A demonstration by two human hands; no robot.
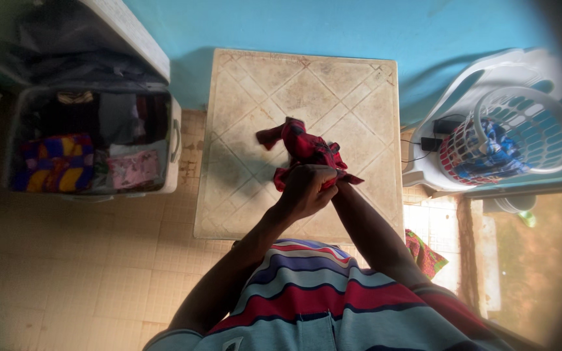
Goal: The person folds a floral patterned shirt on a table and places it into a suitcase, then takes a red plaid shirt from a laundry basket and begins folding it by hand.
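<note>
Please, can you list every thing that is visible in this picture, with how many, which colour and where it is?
small table: one, beige with a diamond pattern, centre, against the blue wall
red cloth: one, red with dark pattern, over the table, held in the hands
open suitcase: one, grey, left on the floor, with folded clothes inside
laundry basket: one, white, right, lying on a white plastic chair, with blue cloth inside
patterned cloth: one, red and green, floor right of the table
left hand: one, gripping the cloth
right hand: one, mostly hidden behind the left
</note>
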